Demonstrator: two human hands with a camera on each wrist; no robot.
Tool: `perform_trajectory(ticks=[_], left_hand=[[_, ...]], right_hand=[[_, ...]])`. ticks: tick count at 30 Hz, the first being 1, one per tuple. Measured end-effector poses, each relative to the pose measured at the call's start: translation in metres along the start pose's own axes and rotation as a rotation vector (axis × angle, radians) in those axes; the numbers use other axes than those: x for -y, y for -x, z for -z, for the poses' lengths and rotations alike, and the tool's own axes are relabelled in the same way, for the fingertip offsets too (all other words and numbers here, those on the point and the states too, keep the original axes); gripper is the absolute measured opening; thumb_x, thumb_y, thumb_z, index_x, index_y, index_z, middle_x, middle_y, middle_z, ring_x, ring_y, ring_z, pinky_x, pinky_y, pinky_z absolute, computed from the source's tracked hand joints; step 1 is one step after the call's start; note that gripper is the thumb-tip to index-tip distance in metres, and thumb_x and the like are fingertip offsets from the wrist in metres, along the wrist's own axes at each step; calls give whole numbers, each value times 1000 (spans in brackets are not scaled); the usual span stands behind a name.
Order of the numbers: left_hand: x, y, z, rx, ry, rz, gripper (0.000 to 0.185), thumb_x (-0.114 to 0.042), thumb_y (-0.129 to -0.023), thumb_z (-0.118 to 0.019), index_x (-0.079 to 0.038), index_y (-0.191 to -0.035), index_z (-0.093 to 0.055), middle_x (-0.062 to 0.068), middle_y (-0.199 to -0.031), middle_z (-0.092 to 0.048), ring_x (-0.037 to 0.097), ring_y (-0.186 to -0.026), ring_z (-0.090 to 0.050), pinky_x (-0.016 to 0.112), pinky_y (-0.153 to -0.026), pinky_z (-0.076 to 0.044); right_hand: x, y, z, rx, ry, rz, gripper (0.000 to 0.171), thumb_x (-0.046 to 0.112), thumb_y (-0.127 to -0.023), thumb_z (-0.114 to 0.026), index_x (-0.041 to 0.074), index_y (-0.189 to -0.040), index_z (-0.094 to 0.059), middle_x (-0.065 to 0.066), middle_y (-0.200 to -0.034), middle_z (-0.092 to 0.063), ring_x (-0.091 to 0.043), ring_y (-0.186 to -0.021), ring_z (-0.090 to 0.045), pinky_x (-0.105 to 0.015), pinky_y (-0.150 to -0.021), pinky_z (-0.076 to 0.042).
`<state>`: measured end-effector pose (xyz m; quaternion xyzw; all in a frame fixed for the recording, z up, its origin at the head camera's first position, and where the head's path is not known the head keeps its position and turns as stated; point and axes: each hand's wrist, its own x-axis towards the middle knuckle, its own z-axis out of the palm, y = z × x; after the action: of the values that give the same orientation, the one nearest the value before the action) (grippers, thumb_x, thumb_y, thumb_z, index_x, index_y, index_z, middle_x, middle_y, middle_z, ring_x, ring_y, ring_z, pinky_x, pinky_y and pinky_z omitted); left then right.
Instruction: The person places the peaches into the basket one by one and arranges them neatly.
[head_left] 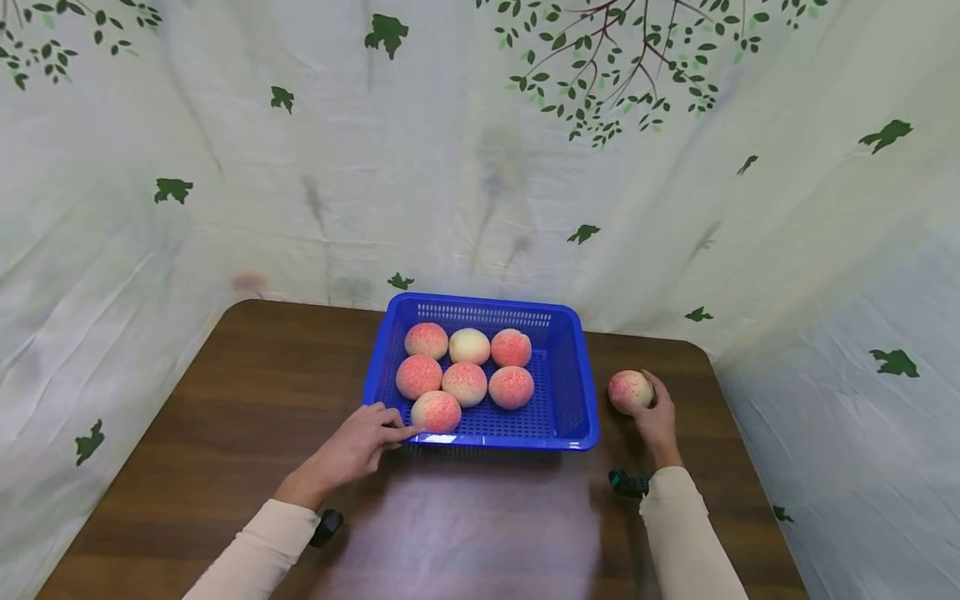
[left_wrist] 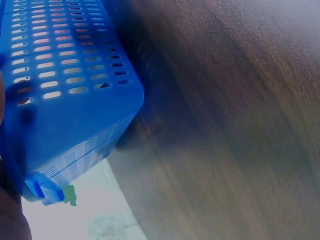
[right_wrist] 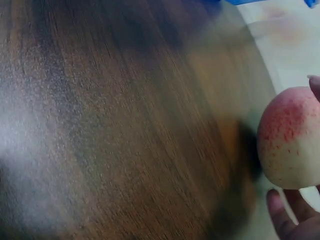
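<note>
A blue plastic basket point(head_left: 588, 392) with slotted walls stands near the back of the table, holding several pink-and-cream peaches point(head_left: 465, 383). At its front left corner my left hand point(head_left: 356, 442) grips the rim, index finger stretched along the front edge beside the nearest peach point(head_left: 437, 412). The left wrist view shows the basket's outer wall point(left_wrist: 75, 120), with only slivers of the hand at the left border. To the right of the basket, my right hand point(head_left: 660, 421) holds another peach point(head_left: 627, 392) between thumb and fingers. That peach point(right_wrist: 290, 140) is partly cropped in the right wrist view.
The brown wooden table point(head_left: 480, 525) has rounded back corners. Behind and beside it hangs a pale curtain point(head_left: 450, 183) printed with green leaves and branches. Dark wrist-worn devices sit at the left wrist point(head_left: 326, 528) and right wrist point(head_left: 628, 483).
</note>
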<state>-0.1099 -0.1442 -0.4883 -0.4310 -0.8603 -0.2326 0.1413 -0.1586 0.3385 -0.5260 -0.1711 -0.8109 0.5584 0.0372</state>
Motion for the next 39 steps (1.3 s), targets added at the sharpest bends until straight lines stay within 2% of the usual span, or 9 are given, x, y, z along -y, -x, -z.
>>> perform_trajectory(ticks=[6, 11, 16, 19, 25, 28, 32, 36, 39], left_hand=[[1, -1, 1, -23, 19, -8, 51, 14, -69, -74, -14, -111, -74, -6, -78, -54, 10, -69, -42, 23, -63, -32], [1, -1, 0, -17, 17, -14, 49, 13, -70, -73, -13, -112, -74, -7, -77, -53, 9, -68, -40, 22, -62, -29], [1, -1, 0, -14, -2, -18, 50, 14, -69, -74, -13, -111, -74, -7, -75, -51, 9, -67, -39, 22, -62, -28], [1, -1, 0, -15, -16, -30, 51, 13, -68, -75, -14, -111, -74, -7, -75, -49, 9, -66, -38, 22, -62, -28], [2, -2, 1, -11, -16, -36, 52, 13, -67, -76, -14, -112, -74, -8, -74, -49, 8, -66, -37, 22, -62, -27], [2, -3, 2, -6, -12, -22, 51, 13, -68, -76, -14, -112, -74, -8, -74, -50, 8, -67, -38, 22, -63, -27], [2, -4, 2, 6, -3, -9, 50, 13, -69, -75, -13, -112, -74, -8, -74, -49, 8, -68, -38, 22, -64, -27], [1, -4, 2, 25, 5, 8, 49, 12, -71, -75, -13, -113, -74, -7, -75, -50, 8, -68, -38, 23, -64, -28], [0, -2, 3, 51, 5, 37, 48, 10, -72, -76, -13, -115, -73, -7, -76, -52, 8, -68, -38, 23, -64, -28]], right_hand=[[-7, -4, -4, -39, 28, -15, 84, 15, -82, -77, 10, -150, -28, -21, -147, -34, -36, -127, -36, -54, -108, -27], [-11, -8, -1, -59, 62, 20, 79, 11, -81, -76, 9, -147, -33, -22, -145, -37, -37, -127, -37, -54, -106, -29], [-12, -6, 4, -70, 16, 10, 77, 9, -82, -76, 7, -146, -33, -22, -142, -37, -33, -123, -38, -48, -100, -33], [-11, -3, 6, -53, -13, 3, 76, 9, -84, -74, 8, -146, -32, -21, -141, -37, -30, -121, -39, -43, -98, -35], [6, 7, 12, 51, -49, 47, 72, 13, -89, -69, 10, -148, -28, -17, -147, -34, -30, -128, -39, -46, -106, -35], [19, 14, 14, 78, -63, 79, 71, 16, -89, -70, 10, -147, -29, -15, -146, -36, -27, -125, -42, -35, -102, -41], [35, 22, 13, 66, -50, 123, 70, 19, -87, -72, 9, -144, -33, -15, -139, -42, -20, -115, -47, -16, -87, -43], [49, 32, 8, 39, -22, 152, 71, 19, -84, -76, 7, -141, -36, -14, -134, -46, -16, -110, -48, -13, -82, -42], [57, 39, 3, 28, -45, 161, 72, 15, -82, -78, 6, -140, -36, -13, -133, -46, -14, -109, -49, -12, -83, -43]])
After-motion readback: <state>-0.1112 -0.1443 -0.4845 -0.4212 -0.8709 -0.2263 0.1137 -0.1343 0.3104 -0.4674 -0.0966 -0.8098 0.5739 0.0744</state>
